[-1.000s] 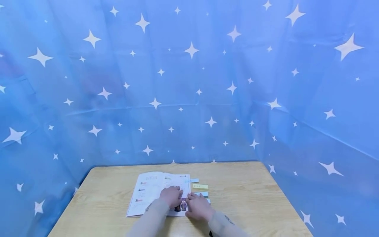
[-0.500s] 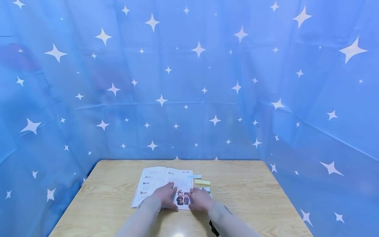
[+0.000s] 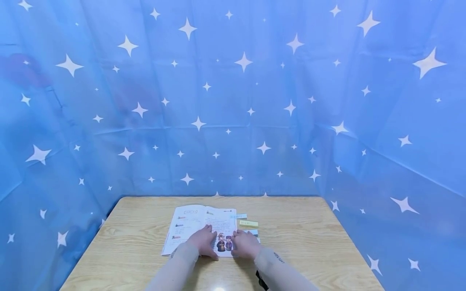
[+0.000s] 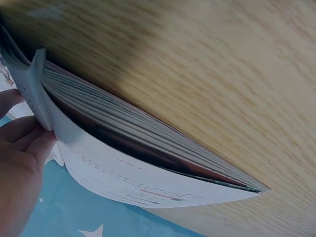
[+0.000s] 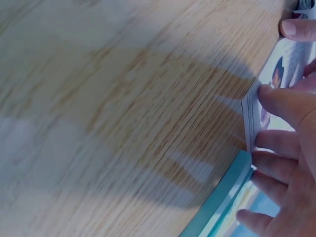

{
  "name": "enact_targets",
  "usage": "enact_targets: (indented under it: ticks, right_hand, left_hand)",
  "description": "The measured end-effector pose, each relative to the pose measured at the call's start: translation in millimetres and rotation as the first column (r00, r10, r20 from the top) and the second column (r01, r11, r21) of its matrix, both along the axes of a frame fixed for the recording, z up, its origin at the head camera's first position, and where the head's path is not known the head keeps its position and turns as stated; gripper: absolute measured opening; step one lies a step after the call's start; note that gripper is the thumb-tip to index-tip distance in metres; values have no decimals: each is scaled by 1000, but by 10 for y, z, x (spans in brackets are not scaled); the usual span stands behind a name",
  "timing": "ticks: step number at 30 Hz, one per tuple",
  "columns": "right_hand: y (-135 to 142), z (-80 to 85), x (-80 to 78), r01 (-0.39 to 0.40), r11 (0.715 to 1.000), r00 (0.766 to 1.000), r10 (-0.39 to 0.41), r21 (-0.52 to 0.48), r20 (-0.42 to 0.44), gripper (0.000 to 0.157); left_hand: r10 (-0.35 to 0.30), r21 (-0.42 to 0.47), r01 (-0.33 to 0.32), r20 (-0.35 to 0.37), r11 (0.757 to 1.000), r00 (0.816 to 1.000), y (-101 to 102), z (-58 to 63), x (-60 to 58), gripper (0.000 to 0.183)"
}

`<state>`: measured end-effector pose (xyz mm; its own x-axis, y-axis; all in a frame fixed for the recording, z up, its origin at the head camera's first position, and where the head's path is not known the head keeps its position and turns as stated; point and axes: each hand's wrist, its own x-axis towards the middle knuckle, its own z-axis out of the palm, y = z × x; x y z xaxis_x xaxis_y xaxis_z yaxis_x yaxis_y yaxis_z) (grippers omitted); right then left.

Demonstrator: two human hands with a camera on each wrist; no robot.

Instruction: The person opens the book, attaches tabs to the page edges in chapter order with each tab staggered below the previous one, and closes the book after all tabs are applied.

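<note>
An open book (image 3: 178, 232) with printed pages lies on the wooden table, two cartoon figures (image 3: 224, 243) near the bottom of its right page. My left hand (image 3: 202, 241) rests along the centre fold, its thumb spread toward the lower edge. In the left wrist view its fingertips (image 4: 47, 138) press on the page beside the fold; the stacked page edges (image 4: 118, 111) fan out nearby. My right hand (image 3: 245, 244) touches the book's right edge with thumb and fingers extended. Just under those fingers, in the right wrist view, a teal strip (image 5: 222, 195) sticks out.
Blue (image 3: 240, 216) and yellow (image 3: 249, 223) paper tabs jut from the book's right side, with more tabs partly behind my right hand. A blue star-patterned curtain (image 3: 218, 101) surrounds the wooden tabletop (image 3: 302, 242) at the back and sides.
My left hand has slid left off the right page to the centre fold, uncovering the cartoon figures. My right hand stays at the right edge. The head view has shifted slightly.
</note>
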<state>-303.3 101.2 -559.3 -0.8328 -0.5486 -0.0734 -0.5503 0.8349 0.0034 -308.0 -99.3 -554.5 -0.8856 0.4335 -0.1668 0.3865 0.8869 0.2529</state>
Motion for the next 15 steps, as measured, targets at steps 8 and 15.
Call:
enact_targets:
  ticks: [8, 15]
  right_hand:
    - [28, -68, -30, -34, 999, 999, 33, -30, -19, 20]
    - [85, -33, -75, -49, 982, 999, 51, -184, 6, 17]
  left_hand:
    - [-2, -2, 2, 14, 1000, 1000, 2, -33, -14, 89]
    - [6, -3, -6, 23, 1000, 1000, -6, -5, -51, 88]
